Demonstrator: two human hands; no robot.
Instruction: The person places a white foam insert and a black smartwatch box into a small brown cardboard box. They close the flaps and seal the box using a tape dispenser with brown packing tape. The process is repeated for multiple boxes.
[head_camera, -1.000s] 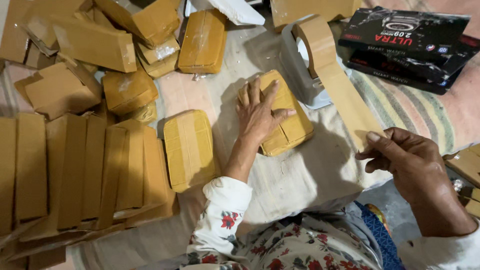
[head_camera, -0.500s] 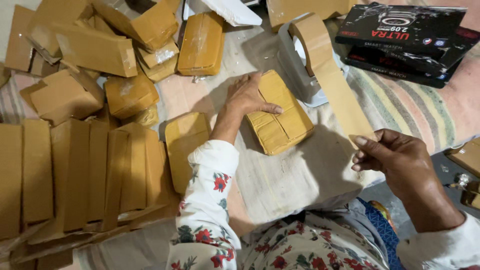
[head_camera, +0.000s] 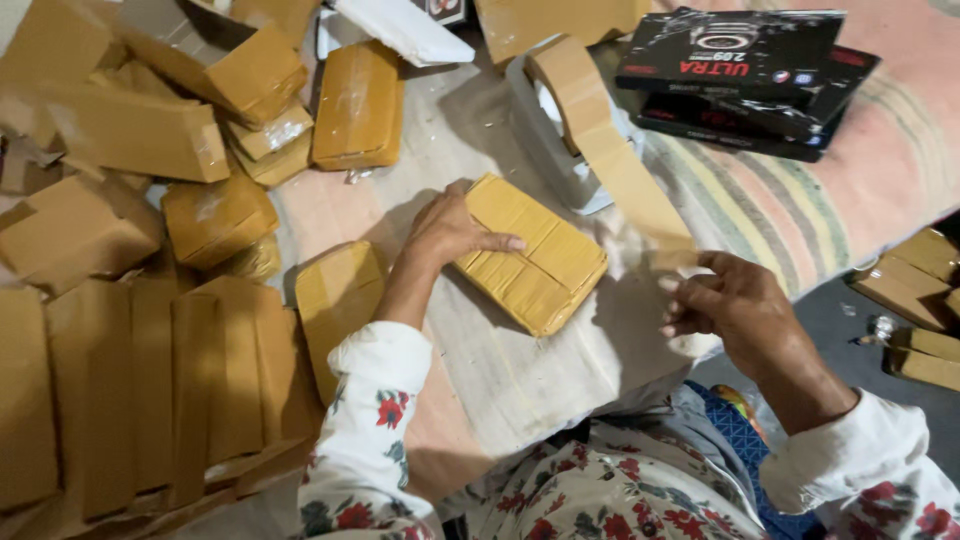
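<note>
Floral sleeves cover both my arms at the bottom edge, which cuts them off at the elbows. My right hand (head_camera: 735, 305) pinches the free end of the brown tape strip (head_camera: 625, 175) between thumb and fingertips; the pinch itself is partly hidden behind my fingers. My left hand (head_camera: 450, 230) lies on the near-left corner of the taped packet (head_camera: 535, 255), thumb stretched along its top, grip loose rather than closed round it. That packet sits on the pale cloth (head_camera: 520, 365) in front of me, tilted. Just left of my wrist lies another flat packet (head_camera: 335, 300), and flattened cardboard sheets (head_camera: 150, 390) run off the left edge. Farther out, the strip leads up to the white tape dispenser (head_camera: 555, 150), half covered by the tape. Black boxes (head_camera: 740, 75) rest on the striped bed cover (head_camera: 800, 210), and loose brown parcels (head_camera: 355, 105) pile up top left, some cropped.
</note>
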